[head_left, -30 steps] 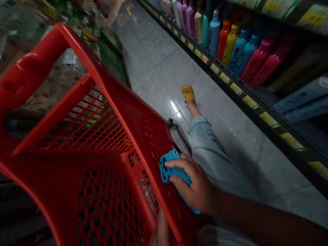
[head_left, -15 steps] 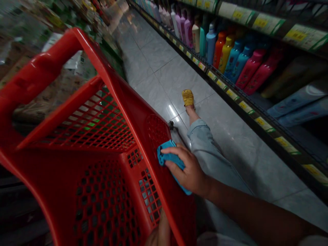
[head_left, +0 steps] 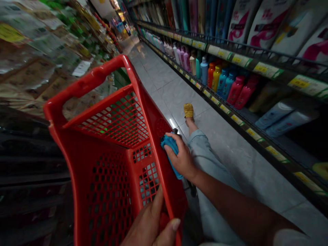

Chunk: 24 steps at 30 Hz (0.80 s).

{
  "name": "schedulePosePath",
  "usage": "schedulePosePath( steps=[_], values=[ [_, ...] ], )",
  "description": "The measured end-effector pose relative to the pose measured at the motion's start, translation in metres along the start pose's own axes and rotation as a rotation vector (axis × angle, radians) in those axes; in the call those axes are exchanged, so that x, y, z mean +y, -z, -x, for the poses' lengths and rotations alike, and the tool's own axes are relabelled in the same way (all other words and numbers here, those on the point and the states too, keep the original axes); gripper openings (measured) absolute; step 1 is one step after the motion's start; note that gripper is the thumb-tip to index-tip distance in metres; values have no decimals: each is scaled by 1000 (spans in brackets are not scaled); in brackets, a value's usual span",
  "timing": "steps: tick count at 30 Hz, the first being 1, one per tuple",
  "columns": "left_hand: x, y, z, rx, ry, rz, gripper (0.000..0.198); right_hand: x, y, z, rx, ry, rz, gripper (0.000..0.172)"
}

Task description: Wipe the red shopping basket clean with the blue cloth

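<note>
A red plastic shopping basket with mesh walls and a thick handle is tipped on its side in front of me. My right hand presses a blue cloth against the basket's outer side wall, fingers closed over the cloth. My left hand grips the basket's near rim at the bottom of the view, thumb on the outside. My leg in light jeans and a yellow sandal stretch out on the floor beside the basket.
A grey tiled aisle runs ahead. Shelves of coloured bottles with yellow price tags line the right. Blurred packaged goods fill shelves on the left. A small dark wheel or fitting shows behind the basket.
The view has tilted up, showing more aisle and shelves. My right hand with the cloth has slid farther along the basket's side wall. More of my left hand shows on the rim.
</note>
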<state>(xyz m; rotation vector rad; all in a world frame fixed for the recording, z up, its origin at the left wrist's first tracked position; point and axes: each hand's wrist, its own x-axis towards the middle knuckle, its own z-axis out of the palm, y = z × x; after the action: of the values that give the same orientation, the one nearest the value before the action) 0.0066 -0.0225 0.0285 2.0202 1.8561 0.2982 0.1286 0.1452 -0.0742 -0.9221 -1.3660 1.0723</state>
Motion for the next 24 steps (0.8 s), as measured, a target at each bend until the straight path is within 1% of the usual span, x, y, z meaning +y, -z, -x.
schedulePosePath(
  steps=[2, 4, 5, 6, 7, 9, 11, 13, 15, 17, 19, 21, 22, 24],
  values=[
    [-5, -3, -3, 49, -122, -77, 73, 28, -8, -8, 73, -112, 53, 38],
    [-10, -5, -6, 102, -198, -135, 72, 52, -12, -4, 123, -255, 124, 34],
    [-11, -6, -7, 126, -216, -153, 70, 57, -13, 1, 138, -304, 150, 30],
    [-12, -6, -8, 144, -228, -164, 68, 57, -13, 8, 147, -324, 163, 27],
    [-13, -6, -9, 156, -233, -167, 66, 52, -13, 14, 150, -311, 161, 25],
    [-14, -5, -9, 165, -223, -163, 62, 30, -11, 19, 153, -211, 120, 24],
    [-13, -2, -9, 159, -195, -149, 57, 3, -10, 10, 147, -81, 63, 26],
    [-10, 3, -9, 138, -159, -127, 51, -11, -10, -9, 148, 10, 31, 28],
    [-3, 7, -6, 128, -118, -117, 45, -6, -12, -26, 167, 24, 40, 29],
    [6, 7, -2, 123, -72, -122, 39, 15, -16, -29, 205, -63, 83, 27],
    [14, 2, 4, 170, -23, -163, 38, 38, -20, -16, 232, -175, 125, 25],
    [16, -9, 10, 279, 22, -274, 37, 50, -24, 7, 234, -222, 135, 24],
    [16, -16, 12, 347, 39, -347, 37, 49, -25, 19, 224, -210, 124, 24],
    [12, -26, 15, 442, 45, -482, 34, 35, -28, 34, 200, -151, 85, 25]
  ],
)
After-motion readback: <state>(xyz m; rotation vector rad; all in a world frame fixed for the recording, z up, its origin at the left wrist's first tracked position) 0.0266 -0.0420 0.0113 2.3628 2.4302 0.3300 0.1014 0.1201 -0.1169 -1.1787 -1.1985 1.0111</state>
